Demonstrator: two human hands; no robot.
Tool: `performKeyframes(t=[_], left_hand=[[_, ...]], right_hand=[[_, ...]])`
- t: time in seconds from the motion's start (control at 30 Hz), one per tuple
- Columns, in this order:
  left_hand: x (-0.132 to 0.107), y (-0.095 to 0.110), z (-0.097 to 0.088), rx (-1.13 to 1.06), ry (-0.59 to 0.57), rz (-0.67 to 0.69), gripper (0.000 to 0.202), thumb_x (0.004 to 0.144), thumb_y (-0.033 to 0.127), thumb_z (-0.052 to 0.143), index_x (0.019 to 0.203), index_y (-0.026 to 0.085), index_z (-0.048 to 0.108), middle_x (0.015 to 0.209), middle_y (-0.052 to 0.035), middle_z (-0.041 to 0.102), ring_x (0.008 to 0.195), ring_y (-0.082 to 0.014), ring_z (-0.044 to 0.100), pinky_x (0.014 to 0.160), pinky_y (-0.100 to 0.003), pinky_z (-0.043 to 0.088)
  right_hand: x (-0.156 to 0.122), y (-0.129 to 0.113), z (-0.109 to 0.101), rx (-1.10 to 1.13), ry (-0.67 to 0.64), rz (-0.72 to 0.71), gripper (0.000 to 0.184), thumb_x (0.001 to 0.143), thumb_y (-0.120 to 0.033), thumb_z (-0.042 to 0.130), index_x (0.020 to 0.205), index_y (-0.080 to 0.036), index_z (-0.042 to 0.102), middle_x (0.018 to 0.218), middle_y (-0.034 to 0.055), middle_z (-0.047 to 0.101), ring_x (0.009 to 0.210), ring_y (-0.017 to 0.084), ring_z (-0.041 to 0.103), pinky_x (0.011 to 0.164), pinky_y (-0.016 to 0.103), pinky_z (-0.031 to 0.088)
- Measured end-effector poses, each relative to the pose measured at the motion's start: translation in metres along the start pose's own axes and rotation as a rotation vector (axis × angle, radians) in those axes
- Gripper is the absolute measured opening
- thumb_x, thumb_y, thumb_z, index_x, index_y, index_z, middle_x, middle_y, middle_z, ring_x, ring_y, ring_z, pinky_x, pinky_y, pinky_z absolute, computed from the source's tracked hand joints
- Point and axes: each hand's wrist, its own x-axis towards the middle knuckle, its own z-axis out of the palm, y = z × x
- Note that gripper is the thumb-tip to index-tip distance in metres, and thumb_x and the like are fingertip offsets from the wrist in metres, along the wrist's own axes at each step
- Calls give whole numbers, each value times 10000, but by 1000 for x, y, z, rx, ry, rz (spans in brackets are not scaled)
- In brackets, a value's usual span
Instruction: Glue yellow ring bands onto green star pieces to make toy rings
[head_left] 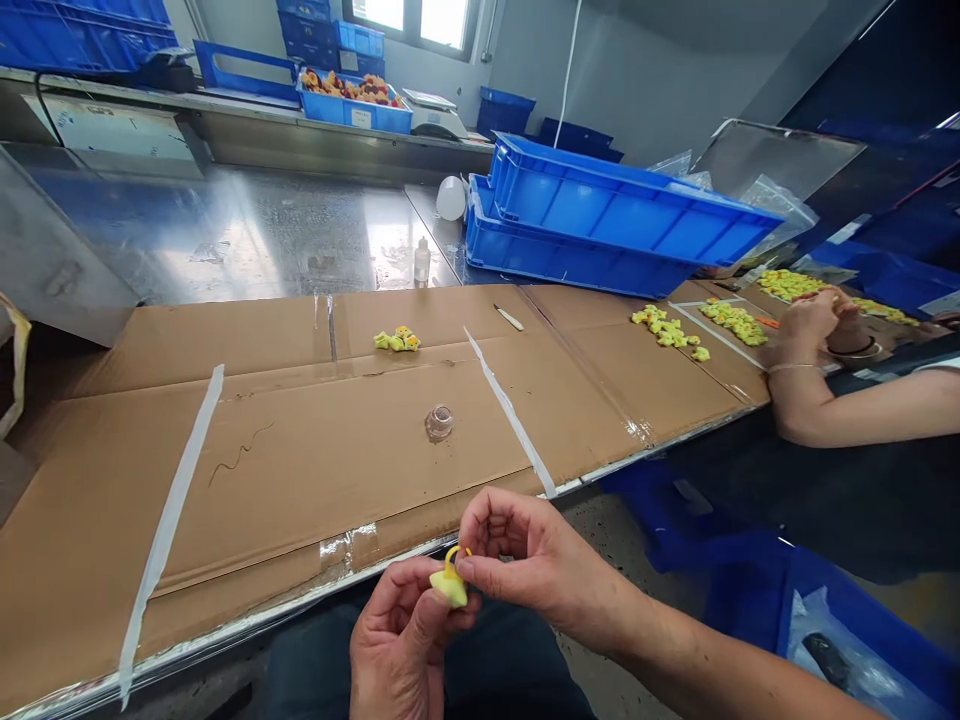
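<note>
Just over the table's front edge, my left hand pinches a small yellow toy piece between thumb and fingers. A thin yellow loop curves up from the top of the piece. My right hand closes thumb and forefinger on the end of that loop. Beyond my hands a small clear glass pot stands on the cardboard. Farther back lies a little cluster of yellow toy pieces. A slim pale-bladed tool rests to the right of them.
Blue crates stand stacked at the back right. A small dropper bottle is on the metal surface. White tape strips cross the cardboard. On the right, a co-worker's arms reach over several yellow pieces. A scale sits on the shelf.
</note>
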Motion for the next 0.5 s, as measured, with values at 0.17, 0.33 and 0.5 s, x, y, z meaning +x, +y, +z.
performKeyframes(t=[0.17,0.33,0.5], left_hand=[[-6,1,7,5,84,124,280,454,321,893,653,196,741,582,-11,723,492,-113,631,513,-163,524],[-4,1,3,-35,36,85,256,468,307,891,650,195,750,580,-17,723,489,-119,627,502,-174,510],[-12,8,-3,-69,55,117,292,445,363,893,625,183,751,533,-49,709,430,-125,615,427,-187,494]], right_hand=[[-3,2,-1,5,-21,-31,415,679,-420,814,763,-160,502,726,-6,586,648,126,569,623,253,458],[-1,1,3,-152,-11,-101,324,755,-375,759,754,-162,515,714,0,583,654,128,551,622,249,454],[-9,1,3,-418,-98,-258,255,804,-273,700,1022,-217,580,820,30,631,679,161,574,591,256,488]])
